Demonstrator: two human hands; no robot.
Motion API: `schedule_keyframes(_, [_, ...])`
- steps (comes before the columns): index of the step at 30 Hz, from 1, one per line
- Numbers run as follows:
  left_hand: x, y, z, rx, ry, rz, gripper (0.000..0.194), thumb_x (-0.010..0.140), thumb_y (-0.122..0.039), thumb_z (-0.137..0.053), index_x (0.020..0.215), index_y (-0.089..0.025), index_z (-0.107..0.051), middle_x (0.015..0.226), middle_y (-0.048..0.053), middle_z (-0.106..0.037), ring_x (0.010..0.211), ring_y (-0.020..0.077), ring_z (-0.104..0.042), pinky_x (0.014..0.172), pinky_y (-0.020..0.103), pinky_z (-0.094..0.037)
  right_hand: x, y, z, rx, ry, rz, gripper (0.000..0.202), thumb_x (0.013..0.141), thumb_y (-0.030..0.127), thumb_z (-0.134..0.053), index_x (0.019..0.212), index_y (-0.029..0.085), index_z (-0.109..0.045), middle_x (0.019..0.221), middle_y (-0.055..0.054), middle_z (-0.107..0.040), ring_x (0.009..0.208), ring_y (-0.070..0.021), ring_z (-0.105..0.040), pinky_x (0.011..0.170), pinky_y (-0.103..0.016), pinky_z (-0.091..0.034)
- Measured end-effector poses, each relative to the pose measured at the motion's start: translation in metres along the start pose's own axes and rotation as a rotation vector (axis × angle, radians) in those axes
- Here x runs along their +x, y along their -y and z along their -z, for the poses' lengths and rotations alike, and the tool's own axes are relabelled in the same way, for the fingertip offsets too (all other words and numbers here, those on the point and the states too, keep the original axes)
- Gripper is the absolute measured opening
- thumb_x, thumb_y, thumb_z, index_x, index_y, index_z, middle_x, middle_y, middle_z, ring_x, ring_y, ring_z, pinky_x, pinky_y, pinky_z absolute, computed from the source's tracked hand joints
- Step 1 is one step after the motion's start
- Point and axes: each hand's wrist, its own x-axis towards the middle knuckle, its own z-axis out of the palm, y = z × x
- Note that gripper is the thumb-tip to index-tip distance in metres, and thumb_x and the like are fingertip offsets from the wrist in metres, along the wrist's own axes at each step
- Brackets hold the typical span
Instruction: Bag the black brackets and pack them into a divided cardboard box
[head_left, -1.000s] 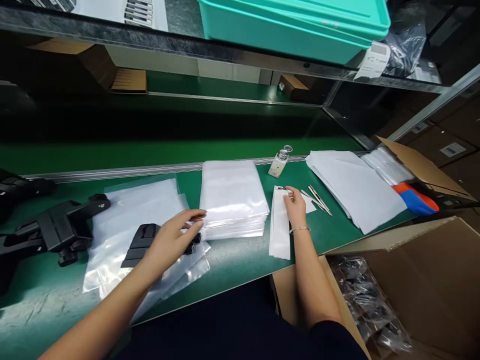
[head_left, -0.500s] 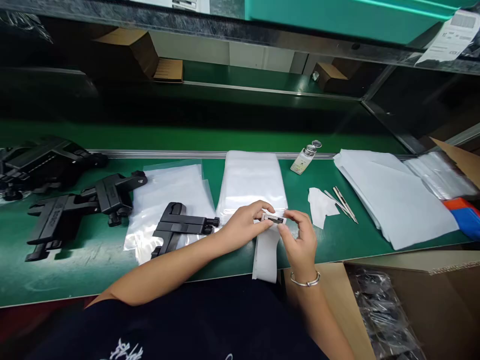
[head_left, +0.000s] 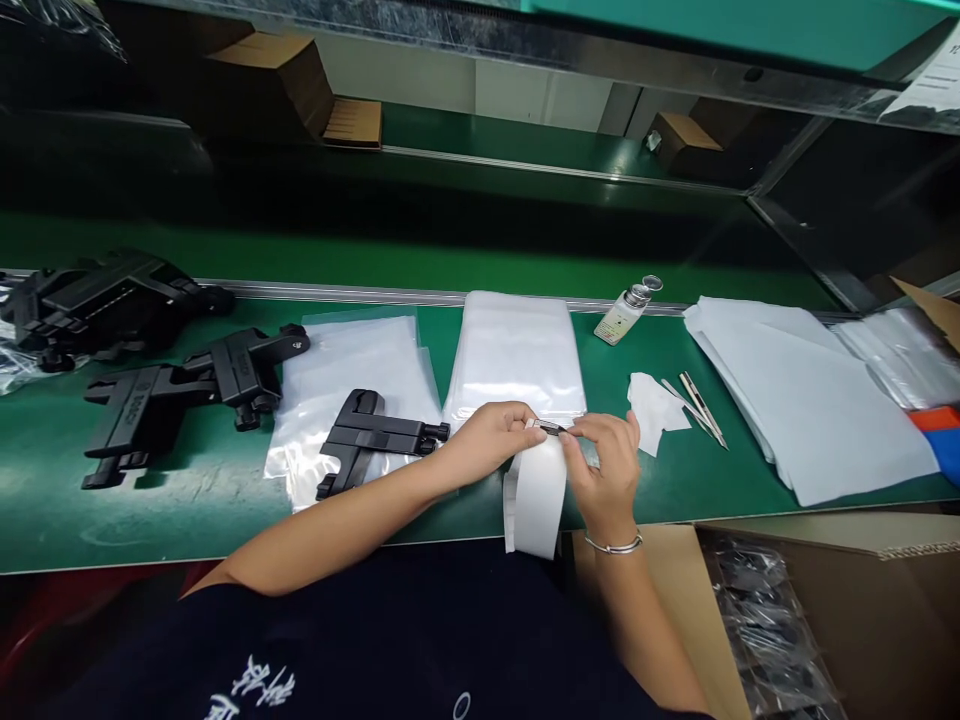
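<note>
A strip of white label backing [head_left: 541, 492] hangs over the front of the green bench, its upper end between my two hands. My left hand [head_left: 496, 440] is closed on that end, with thumb and fingers pinching it. At the top of the strip sits a small black-and-white label [head_left: 550, 428], seen nearly edge-on. The fingertips of my right hand [head_left: 602, 468] pinch the right end of this label; whether it is partly lifted off the backing I cannot tell. Just behind my hands lies a stack of clear plastic bags [head_left: 517, 350].
Black plastic clamp-like brackets [head_left: 375, 435] lie to the left, one on loose clear bags [head_left: 360, 370]. Rightward are a small bottle [head_left: 622, 312], a white cloth [head_left: 656, 410], tweezers [head_left: 703, 408] and white sheets [head_left: 810, 400]. An open carton [head_left: 862, 610] holds bagged parts at lower right.
The label has tipped from facing up to nearly edge-on, and my right fingers have closed onto its right end. The view has shifted slightly, so the bench appears moved a little.
</note>
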Motion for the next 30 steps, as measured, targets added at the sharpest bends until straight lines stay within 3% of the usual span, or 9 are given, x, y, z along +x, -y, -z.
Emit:
schedule_keyframes(8, [0.002,0.006,0.003,-0.242,0.017,0.151,0.058,0.062,-0.071,-0.069,0.067,-0.015,-0.054,0.056,-0.003,-0.054,0.049,0.0082,-0.052,0.05,0.02,-0.037,-0.013,-0.007,-0.009,-0.177,-0.141,0.178,0.011,0.086,0.017,-0.061,0.094,0.026,-0.06,0.088,-0.003,-0.068,0.088,-0.0197,-0.064,0.105,-0.049,-0.038])
schedule_keyframes(15, [0.002,-0.002,0.015,-0.232,0.058,0.333,0.055,0.057,-0.067,-0.075,0.064,-0.013,-0.061,0.055,0.001,-0.062,0.048,0.0109,-0.057,0.047,0.021,-0.043,-0.016,-0.007,-0.012,-0.032,-0.118,0.428,0.018,0.083,0.014,-0.066,0.094,0.027,-0.063,0.088,-0.002,-0.069,0.085,-0.0177,-0.063,0.086,-0.036,-0.054])
schedule_keyframes(18, [0.003,-0.006,0.025,-0.162,0.143,0.28,0.045,0.06,-0.055,-0.079,0.057,-0.014,-0.059,0.051,-0.002,-0.058,0.045,0.0085,-0.053,0.048,0.02,-0.043,-0.017,0.002,0.001,0.087,-0.206,0.356,0.014,0.084,0.017,-0.065,0.094,0.027,-0.064,0.087,-0.002,-0.066,0.084,-0.0179,-0.062,0.081,-0.035,-0.055])
schedule_keyframes(21, [0.0,-0.013,0.029,0.023,-0.053,-0.024,0.038,0.077,-0.052,-0.068,0.068,-0.015,-0.067,0.064,0.001,-0.067,0.06,0.0135,-0.063,0.059,0.025,-0.051,-0.017,0.011,0.021,0.393,-0.305,-0.113,0.016,0.089,0.022,-0.059,0.104,0.028,-0.062,0.087,-0.001,-0.064,0.074,-0.0153,-0.061,0.068,-0.033,-0.055])
schedule_keyframes(24, [-0.003,-0.021,0.023,0.342,-0.285,-0.632,0.03,0.094,-0.04,-0.051,0.095,-0.019,-0.072,0.099,0.006,-0.074,0.097,0.0185,-0.068,0.085,0.032,-0.053,-0.013,0.017,0.037,0.832,0.038,-0.624,0.042,0.093,0.037,-0.052,0.134,0.034,-0.043,0.094,-0.002,-0.068,0.058,-0.0119,-0.061,0.057,-0.03,-0.054])
schedule_keyframes(26, [-0.004,-0.023,0.012,0.581,-0.16,-1.038,0.025,0.096,-0.034,-0.049,0.105,-0.024,-0.07,0.114,0.004,-0.072,0.113,0.0174,-0.063,0.099,0.034,-0.048,-0.009,0.021,0.042,1.044,0.209,-0.787,0.062,0.091,0.051,-0.051,0.145,0.035,-0.026,0.107,-0.006,-0.068,0.067,-0.0157,-0.067,0.061,-0.033,-0.057])
schedule_keyframes(27, [-0.005,-0.021,0.005,0.694,-0.015,-1.187,0.022,0.096,-0.031,-0.05,0.106,-0.026,-0.069,0.118,0.003,-0.071,0.116,0.016,-0.062,0.104,0.033,-0.045,-0.006,0.022,0.043,1.103,0.186,-0.814,0.069,0.088,0.056,-0.053,0.147,0.036,-0.023,0.114,-0.007,-0.067,0.078,-0.0189,-0.069,0.067,-0.036,-0.058])
schedule_keyframes(28, [-0.005,-0.018,-0.003,0.794,0.144,-1.281,0.021,0.095,-0.028,-0.052,0.106,-0.028,-0.069,0.12,0.001,-0.07,0.118,0.0147,-0.061,0.108,0.032,-0.041,-0.004,0.021,0.043,1.121,0.113,-0.81,0.073,0.086,0.057,-0.056,0.147,0.036,-0.023,0.121,-0.008,-0.064,0.09,-0.0215,-0.069,0.075,-0.039,-0.058])
schedule_keyframes(30, [-0.005,-0.008,-0.017,0.935,0.388,-1.264,0.023,0.095,-0.021,-0.05,0.108,-0.029,-0.068,0.125,0.0,-0.067,0.121,0.0136,-0.059,0.114,0.033,-0.034,-0.001,0.012,0.039,1.021,-0.074,-0.755,0.076,0.081,0.049,-0.065,0.144,0.035,-0.025,0.129,-0.009,-0.059,0.11,-0.0235,-0.063,0.09,-0.043,-0.053])
